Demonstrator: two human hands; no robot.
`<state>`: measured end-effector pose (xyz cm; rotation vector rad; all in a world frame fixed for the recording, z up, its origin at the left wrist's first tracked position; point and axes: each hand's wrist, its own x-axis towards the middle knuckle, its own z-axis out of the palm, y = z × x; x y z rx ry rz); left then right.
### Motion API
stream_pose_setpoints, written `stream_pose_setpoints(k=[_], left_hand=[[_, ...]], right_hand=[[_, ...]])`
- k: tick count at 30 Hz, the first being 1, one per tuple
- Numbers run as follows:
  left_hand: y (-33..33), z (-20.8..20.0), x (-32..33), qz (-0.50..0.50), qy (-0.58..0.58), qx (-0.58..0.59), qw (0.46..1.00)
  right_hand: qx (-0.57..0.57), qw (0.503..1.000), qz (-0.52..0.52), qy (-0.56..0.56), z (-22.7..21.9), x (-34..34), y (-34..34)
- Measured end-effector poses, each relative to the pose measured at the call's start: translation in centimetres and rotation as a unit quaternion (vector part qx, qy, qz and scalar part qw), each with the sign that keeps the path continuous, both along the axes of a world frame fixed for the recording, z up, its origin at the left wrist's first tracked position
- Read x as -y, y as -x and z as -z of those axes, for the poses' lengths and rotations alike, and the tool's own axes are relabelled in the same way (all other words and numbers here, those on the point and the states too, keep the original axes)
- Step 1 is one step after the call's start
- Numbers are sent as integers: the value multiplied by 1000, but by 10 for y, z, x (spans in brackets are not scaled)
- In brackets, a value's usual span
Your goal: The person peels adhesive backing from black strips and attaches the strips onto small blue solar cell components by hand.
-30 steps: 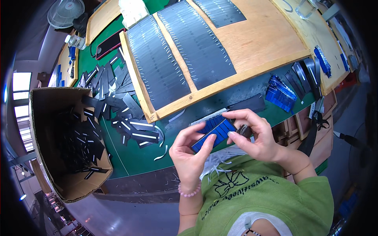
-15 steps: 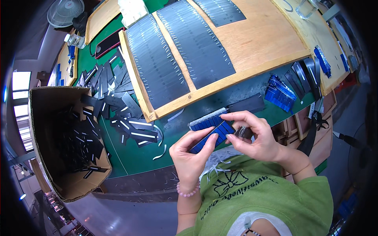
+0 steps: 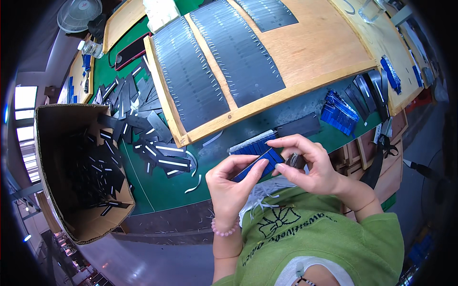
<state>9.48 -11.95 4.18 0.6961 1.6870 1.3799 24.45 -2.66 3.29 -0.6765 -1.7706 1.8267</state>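
Note:
A blue segmented strip (image 3: 268, 162) with a dark edge slants between my hands, just in front of the table edge. My left hand (image 3: 230, 183) pinches its left part between thumb and fingers. My right hand (image 3: 318, 168) is curled around a small dark grey lump (image 3: 295, 161), its kind unclear. The thumb and forefinger of that hand reach to the strip's right end. Just beyond, a stack of similar blue strips with a whitish fringed edge (image 3: 253, 143) lies on the green table. A flat black strip (image 3: 299, 125) is beside that stack.
A wooden tray (image 3: 305, 88) with rows of overlapping dark strips spans the far side. Loose black and white strips (image 3: 162, 155) are scattered left of it. A cardboard box (image 3: 125, 202) of black strips stands at the left. More blue strips (image 3: 339, 113) lie at the right.
The blue strip has slid slightly up and to the right between my fingers. My left hand has tilted a little with it; my right hand stays almost in place.

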Motion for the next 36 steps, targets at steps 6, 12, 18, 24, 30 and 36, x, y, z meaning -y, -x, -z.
stream_pose_setpoints(k=[6,12,18,24,30,36], left_hand=[[-2,-3,-5,12,-8,-22,1000],[6,-7,-2,52,25,-48,997],[5,-3,-1,62,17,-62,996],[1,-4,-2,43,13,-99,994],[-2,-1,-3,28,8,-104,994],[-3,-3,-5,30,-4,-177,984]], right_hand=[[19,1000,24,7,1,0,2],[-8,994,-38,101,-4,-9,-6],[10,998,-46,50,-4,-11,-9],[27,999,-34,25,-3,-8,-9],[46,998,-34,12,-4,-9,-9],[63,997,-47,19,-5,-11,-10]])
